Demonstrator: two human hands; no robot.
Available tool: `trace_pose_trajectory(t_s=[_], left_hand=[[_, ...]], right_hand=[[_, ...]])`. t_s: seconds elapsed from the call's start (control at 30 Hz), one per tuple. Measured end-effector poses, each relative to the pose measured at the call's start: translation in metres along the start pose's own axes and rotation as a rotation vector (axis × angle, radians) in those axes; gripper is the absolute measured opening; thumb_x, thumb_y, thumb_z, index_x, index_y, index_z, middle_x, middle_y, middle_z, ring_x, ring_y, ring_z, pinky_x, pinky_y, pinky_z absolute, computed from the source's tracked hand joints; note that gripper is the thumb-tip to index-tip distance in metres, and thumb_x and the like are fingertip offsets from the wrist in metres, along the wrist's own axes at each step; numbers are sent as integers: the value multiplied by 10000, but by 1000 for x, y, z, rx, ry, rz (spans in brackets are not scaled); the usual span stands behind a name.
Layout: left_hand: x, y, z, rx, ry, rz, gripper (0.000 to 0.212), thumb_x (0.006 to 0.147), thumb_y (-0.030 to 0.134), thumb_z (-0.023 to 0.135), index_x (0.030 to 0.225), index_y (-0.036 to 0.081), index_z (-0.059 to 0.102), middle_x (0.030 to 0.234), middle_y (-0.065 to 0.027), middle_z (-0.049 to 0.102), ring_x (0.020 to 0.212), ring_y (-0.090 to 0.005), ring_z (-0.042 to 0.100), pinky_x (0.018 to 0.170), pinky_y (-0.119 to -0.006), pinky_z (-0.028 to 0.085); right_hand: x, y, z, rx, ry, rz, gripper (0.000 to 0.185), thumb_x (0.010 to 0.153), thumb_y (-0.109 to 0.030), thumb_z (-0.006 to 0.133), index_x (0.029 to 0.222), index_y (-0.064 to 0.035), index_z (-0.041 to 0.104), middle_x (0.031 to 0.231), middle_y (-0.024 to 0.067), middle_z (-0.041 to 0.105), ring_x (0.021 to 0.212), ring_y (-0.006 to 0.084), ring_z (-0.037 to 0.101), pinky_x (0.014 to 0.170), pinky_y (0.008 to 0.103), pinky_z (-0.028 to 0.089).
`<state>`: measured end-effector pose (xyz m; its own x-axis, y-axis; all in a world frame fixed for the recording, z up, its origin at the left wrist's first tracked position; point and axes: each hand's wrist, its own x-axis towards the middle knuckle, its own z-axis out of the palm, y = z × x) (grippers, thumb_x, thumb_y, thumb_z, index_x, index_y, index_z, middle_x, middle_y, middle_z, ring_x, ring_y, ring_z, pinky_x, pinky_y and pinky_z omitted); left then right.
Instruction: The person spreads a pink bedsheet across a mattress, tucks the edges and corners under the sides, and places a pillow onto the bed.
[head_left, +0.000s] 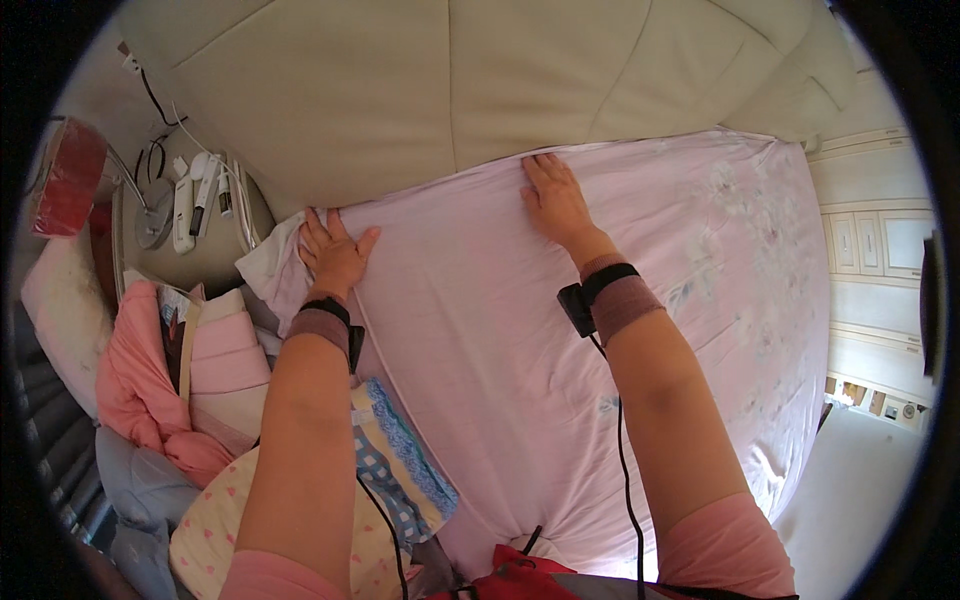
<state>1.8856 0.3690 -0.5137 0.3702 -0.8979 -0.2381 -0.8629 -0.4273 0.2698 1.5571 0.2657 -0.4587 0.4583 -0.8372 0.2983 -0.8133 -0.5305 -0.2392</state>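
Note:
A pink floral bed sheet (480, 315) covers the mattress, its far edge running along a beige padded headboard (375, 97). Near that edge my left hand (335, 253) rests on the sheet, fingers spread, by the sheet's bunched pale corner (274, 259). My right hand (556, 201) lies on the sheet farther right, fingertips at the seam against the headboard. Neither hand holds an object. Both wrists wear black straps with small dark devices and cables. Wrinkles cross the sheet on the right.
At left, a nightstand (217, 262) holds a lamp (154, 217), a white handheld device (184, 214) and cables. Below it are folded pink bedding (225, 352), a salmon cloth (139, 375), a blue checked textile (397, 465) and a heart-patterned cloth (214, 517). Cream cabinets (870, 240) stand right.

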Motion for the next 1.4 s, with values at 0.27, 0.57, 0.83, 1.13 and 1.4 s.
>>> trace_pose_trajectory(t_s=[0.27, 0.57, 0.83, 1.13, 1.4], left_hand=[[-1, 3, 1, 37, 40, 15, 905, 792, 657, 466, 1426, 112, 121, 1468, -229, 16, 1332, -447, 49, 1039, -595, 50], [-3, 1, -4, 32, 44, 3, 895, 789, 655, 470, 1415, 81, 190, 1466, -236, 44, 1343, -438, 31, 1039, -603, 56], [-1, 1, 1, 71, 16, -13, 900, 786, 670, 455, 1411, 74, 201, 1461, -252, 53, 1337, -448, 36, 1039, -602, 58], [1, 14, -10, 16, -57, -8, 940, 769, 689, 456, 1413, 69, 163, 1463, -255, 17, 1334, -443, 31, 1045, -593, 24], [3, 8, -12, 56, -117, -41, 951, 769, 695, 447, 1415, 66, 143, 1462, -264, -21, 1333, -446, 16, 1038, -601, 5]], right_hand=[[26, -11, 8, -123, -373, 136, 468, 852, -297, 466, 1228, -20, 500, 1272, 169, 493, 1216, 331, 415, 1042, 433, 285], [43, -56, 28, -437, -591, 214, 451, 888, -290, 371, 1169, 8, 559, 1225, 205, 531, 1193, 349, 446, 1032, 493, 259], [39, -65, 33, -459, -451, 41, 419, 891, -207, 373, 1204, 29, 522, 1240, 234, 508, 1181, 360, 453, 1024, 474, 292], [41, -72, 64, -435, -381, 223, 449, 894, -172, 380, 1269, 71, 420, 1300, 250, 445, 1249, 451, 327, 1049, 578, 140], [19, -59, 54, -196, -308, -169, 421, 848, -126, 420, 1231, 46, 451, 1241, 229, 499, 1212, 351, 428, 1071, 505, 201]])
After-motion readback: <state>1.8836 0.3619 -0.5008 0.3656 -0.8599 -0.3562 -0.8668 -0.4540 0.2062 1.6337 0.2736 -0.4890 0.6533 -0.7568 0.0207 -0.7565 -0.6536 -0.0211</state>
